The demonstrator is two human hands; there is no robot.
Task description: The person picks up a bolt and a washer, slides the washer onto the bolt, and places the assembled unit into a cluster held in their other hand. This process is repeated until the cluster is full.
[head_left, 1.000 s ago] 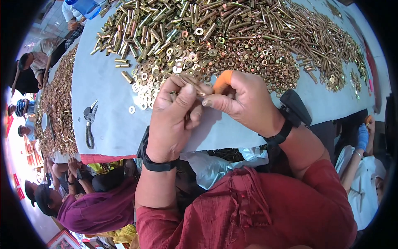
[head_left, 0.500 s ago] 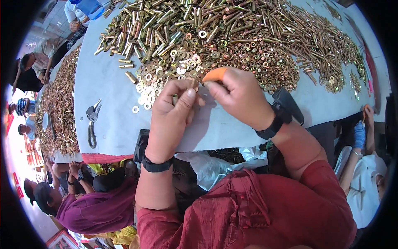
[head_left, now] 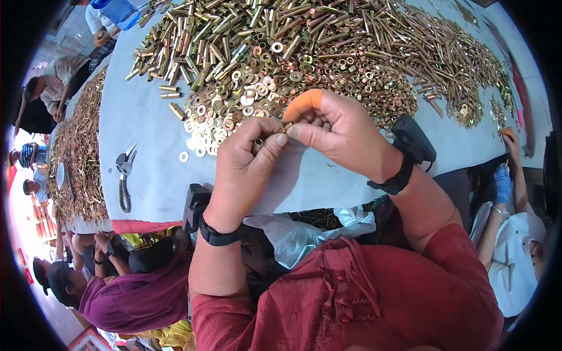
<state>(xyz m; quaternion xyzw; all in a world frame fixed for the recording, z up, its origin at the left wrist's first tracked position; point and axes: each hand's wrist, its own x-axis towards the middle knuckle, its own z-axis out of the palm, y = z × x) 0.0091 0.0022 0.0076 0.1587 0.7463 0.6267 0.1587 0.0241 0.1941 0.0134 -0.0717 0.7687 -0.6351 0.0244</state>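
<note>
Both hands pinching one small brass part over the worktop (head_left: 146,117) edge.

Left to right: one pair of pliers (head_left: 124,175); left hand (head_left: 246,169), fingers closed on a small brass piece (head_left: 258,142); right hand (head_left: 339,131), orange cot on one finger, pinching the same piece near its end. Progress: no finished pile visible; big heaps of bolts (head_left: 234,35) and washers (head_left: 216,120) remain, too many to count.

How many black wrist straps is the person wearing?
2: one black strap on the left wrist below the left hand, one on the right wrist beside the right hand. Both show fully.
</note>
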